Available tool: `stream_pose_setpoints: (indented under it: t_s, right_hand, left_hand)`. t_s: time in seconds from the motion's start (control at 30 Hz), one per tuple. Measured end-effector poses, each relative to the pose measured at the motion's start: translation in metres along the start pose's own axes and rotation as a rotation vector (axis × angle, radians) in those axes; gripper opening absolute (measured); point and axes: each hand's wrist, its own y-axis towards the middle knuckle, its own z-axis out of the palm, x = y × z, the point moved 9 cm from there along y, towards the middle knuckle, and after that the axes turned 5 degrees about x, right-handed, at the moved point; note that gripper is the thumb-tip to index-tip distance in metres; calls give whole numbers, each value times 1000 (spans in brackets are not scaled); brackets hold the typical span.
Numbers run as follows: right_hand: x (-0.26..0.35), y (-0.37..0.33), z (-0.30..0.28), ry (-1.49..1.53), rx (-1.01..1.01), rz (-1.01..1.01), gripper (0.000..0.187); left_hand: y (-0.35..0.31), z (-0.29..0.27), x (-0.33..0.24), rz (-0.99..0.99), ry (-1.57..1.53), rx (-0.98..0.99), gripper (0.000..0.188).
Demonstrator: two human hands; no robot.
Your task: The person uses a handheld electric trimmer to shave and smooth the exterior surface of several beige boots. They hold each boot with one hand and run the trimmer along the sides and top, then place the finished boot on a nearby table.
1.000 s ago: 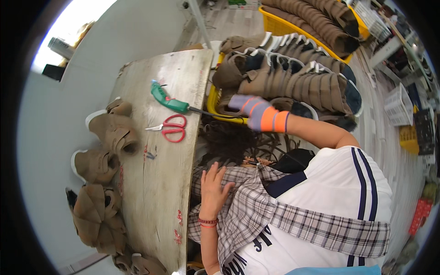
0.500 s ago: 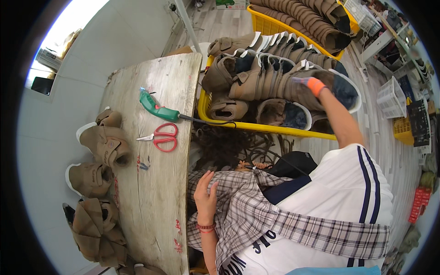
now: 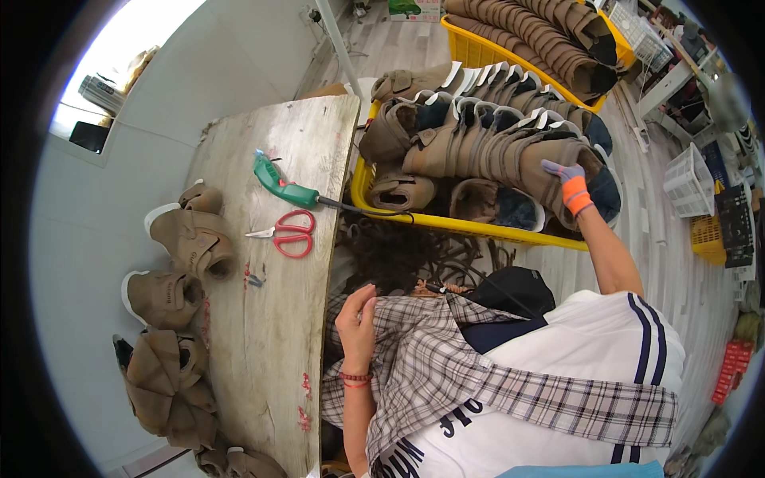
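My right hand [image 3: 568,190], in a grey and orange glove, grips a brown boot upper [image 3: 545,169] at the near right end of a packed row. The upper has a dark blue fluffy lining [image 3: 608,195], and its collar partly hides my fingertips. The row stands in a yellow basket [image 3: 478,225]. My left hand [image 3: 356,325], bare with red bracelets at the wrist, hovers by the table's edge, fingers loosely raised and holding nothing. On the wooden table [image 3: 279,350] lie red-handled scissors [image 3: 292,234] and a green corded hand tool [image 3: 285,188].
Several brown boot uppers [image 3: 195,247] line the table's left side by the wall. A second yellow basket [image 3: 470,49] of stacked brown pieces stands farther back. Dark scraps [image 3: 390,251] hang between table and basket. A white crate [image 3: 689,182] stands at right.
My right hand and the boot upper have shifted right and nearer to me, and the upper now sits more against the row. The left hand's fingers have curled slightly. The view has shifted a little.
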Motion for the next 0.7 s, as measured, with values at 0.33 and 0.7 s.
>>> stream_pose_setpoints:
  t_s: [0.33, 0.7]
  right_hand:
    - [133, -151, 223, -217, 638, -216, 48]
    - [142, -273, 416, 120, 1396, -484, 34]
  left_hand:
    - [37, 32, -100, 315, -169, 47, 40]
    - [-57, -90, -57, 183, -465, -368, 50]
